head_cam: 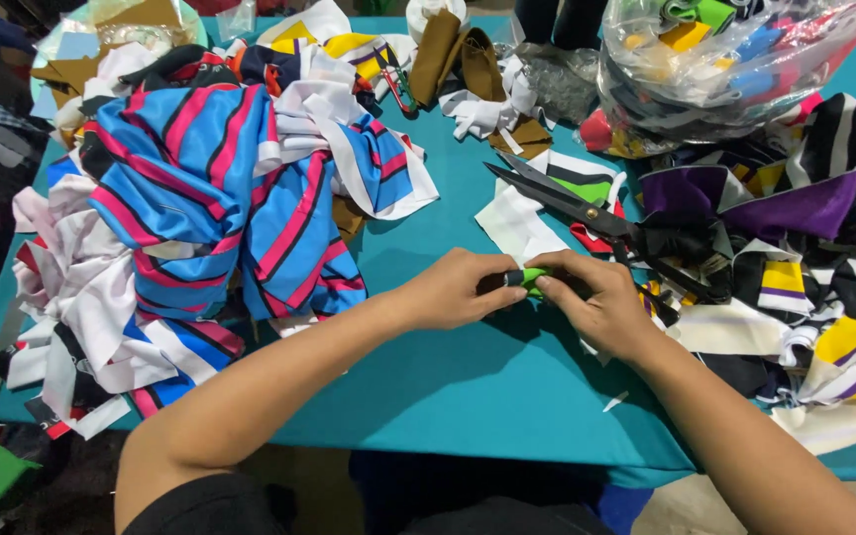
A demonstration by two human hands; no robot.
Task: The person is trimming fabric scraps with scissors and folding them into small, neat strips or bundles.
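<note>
At the centre of the frame, a small green and black fabric piece (529, 278) is being pinched between the left hand (458, 289) and right hand (598, 302), just above the teal worktop (468, 386), and is best being kept taut, clear of the black scissors (587, 210) lying just above.

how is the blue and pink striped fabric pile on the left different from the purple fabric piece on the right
The blue and pink striped fabric pile is striped, while the purple fabric piece is plain. The striped pile is much larger, heaped and crumpled; the purple piece is smaller and lies flatter, with pointed corners. The striped pile sits left of the left hand; the purple piece lies beyond the right hand, by the black scissors. Both rest among fabric scraps on the teal table.
</note>
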